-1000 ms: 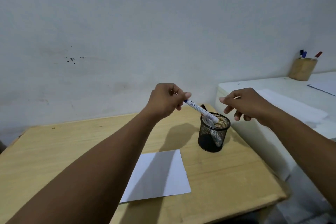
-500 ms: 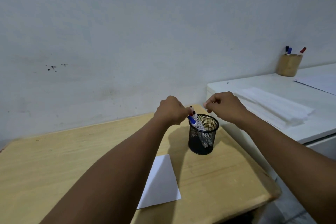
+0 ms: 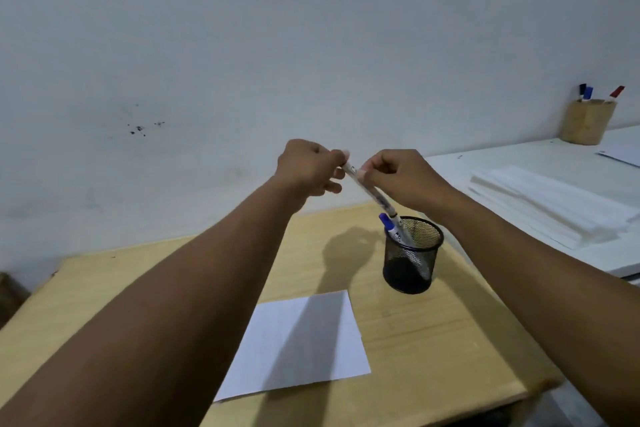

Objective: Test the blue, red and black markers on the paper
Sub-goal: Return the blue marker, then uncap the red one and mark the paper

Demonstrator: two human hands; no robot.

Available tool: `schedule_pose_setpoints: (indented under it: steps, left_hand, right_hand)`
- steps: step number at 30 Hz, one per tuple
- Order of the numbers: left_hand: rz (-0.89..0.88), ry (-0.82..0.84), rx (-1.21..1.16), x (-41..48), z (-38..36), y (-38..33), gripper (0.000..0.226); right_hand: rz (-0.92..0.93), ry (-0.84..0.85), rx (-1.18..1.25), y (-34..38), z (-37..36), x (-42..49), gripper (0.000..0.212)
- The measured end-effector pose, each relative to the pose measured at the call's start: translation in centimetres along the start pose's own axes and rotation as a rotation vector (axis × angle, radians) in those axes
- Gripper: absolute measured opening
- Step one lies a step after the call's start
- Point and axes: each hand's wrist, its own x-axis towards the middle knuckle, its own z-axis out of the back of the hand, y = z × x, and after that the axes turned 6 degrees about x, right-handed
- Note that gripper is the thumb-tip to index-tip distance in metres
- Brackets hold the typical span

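With both hands' fingers (image 3: 341, 158) pinching a white-barrelled marker (image 3: 369, 189) above the black mesh cup (image 3: 412, 253), my white paper sheet (image 3: 298, 343) is unmarked: all testing remains.

No text, brand, number or sign is showing clearly enough to read. Dark print is running along the white barrel of the marker (image 3: 367, 188) held up between the two hands, at 12 o'clock from the sheet of paper (image 3: 298, 343), but it is appearing only as blurred marks. The blue-capped marker (image 3: 391, 228) in the mesh cup (image 3: 410, 260) is carrying similar illegible print.
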Motion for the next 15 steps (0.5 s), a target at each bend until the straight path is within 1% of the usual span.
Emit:
schedule_pose_setpoints:
  steps: [3, 6, 7, 9, 10, 12, 13, 15]
  left_hand:
    - [0.070, 0.004, -0.125, -0.9, 4.2, 1.0, 0.025]
    - [0.154, 0.046, -0.152, -2.5, 8.4, 4.0, 0.025]
    - [0.185, 0.079, -0.176, -3.2, 9.7, 5.4, 0.027]
    - [0.244, 0.131, -0.273, -4.6, 11.7, 8.5, 0.030]
    - [0.274, 0.135, -0.328, -5.3, 12.5, 10.1, 0.032]
    - [0.336, 0.099, -0.413, -6.8, 13.3, 13.2, 0.035]
    - [0.364, 0.072, -0.445, -7.6, 13.4, 14.6, 0.037]
    - [0.409, 0.024, -0.502, -8.9, 13.4, 17.1, 0.039]
  right_hand:
    - [0.010, 0.171, 0.080, 2.4, -2.9, 0.1, 0.022]
    - [-0.013, 0.315, 0.230, 4.4, -5.9, -0.4, 0.021]
    - [-0.049, 0.371, 0.316, 4.9, -6.9, -0.6, 0.020]
    - [-0.183, 0.503, 0.536, 5.2, -9.1, -1.2, 0.022]
    - [-0.267, 0.580, 0.649, 5.1, -10.2, -1.6, 0.028]
    - [-0.386, 0.710, 0.850, 4.5, -12.7, -2.8, 0.047]
    - [-0.418, 0.743, 0.932, 4.1, -14.0, -3.4, 0.056]
    - [-0.461, 0.749, 1.037, 3.3, -16.8, -4.8, 0.069]
